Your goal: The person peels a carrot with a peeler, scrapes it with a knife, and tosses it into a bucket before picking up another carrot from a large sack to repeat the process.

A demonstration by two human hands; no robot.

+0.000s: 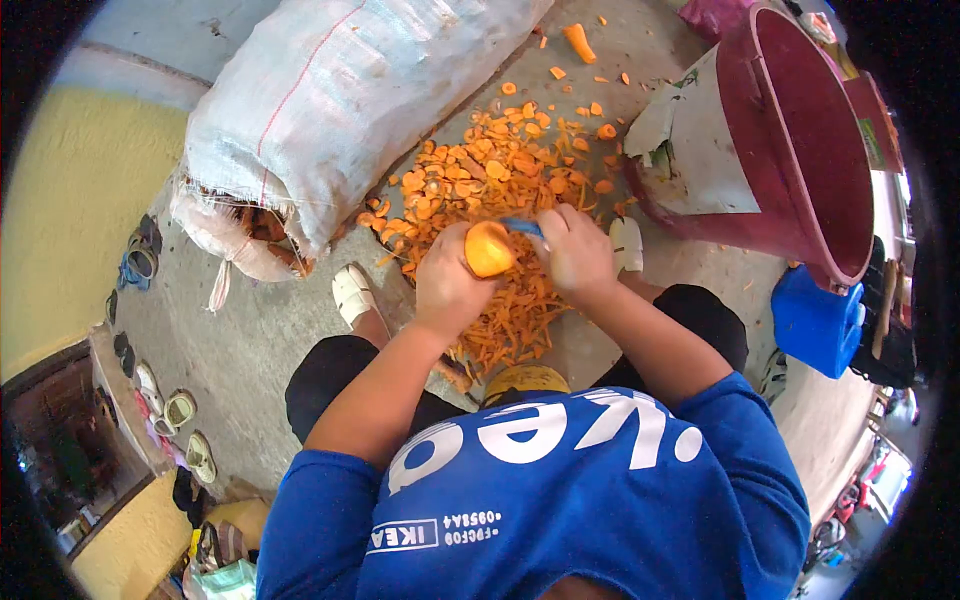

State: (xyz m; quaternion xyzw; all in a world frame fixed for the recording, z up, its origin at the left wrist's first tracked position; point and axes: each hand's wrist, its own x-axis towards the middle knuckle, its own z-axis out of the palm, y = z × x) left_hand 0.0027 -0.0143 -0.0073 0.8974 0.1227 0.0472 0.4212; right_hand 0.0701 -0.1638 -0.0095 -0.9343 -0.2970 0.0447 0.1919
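Left hand [447, 288] clutches the carrot [489, 249], right hand [582, 258] grips the blue tool [521, 226] just beside it, and one slip could nick fingers!

1. On my left I see a yellow wall [90, 210], with a pale band [130, 78] along its far edge.
2. Beneath me spreads a grey concrete floor [245, 345], worn and stained in places.
3. Low on my left, a dark opening [70, 440] is set in the yellow surface; I cannot tell whether it is a doorway or a window.
4. Pale shoes [180, 408] and dark sandals [143, 258] lie along that side.
5. On my right stands a blue jug [815, 322], with blurred clutter [850, 500] nearer to me.
6. Light is brightest at my right edge, and the view's corners fall into black.
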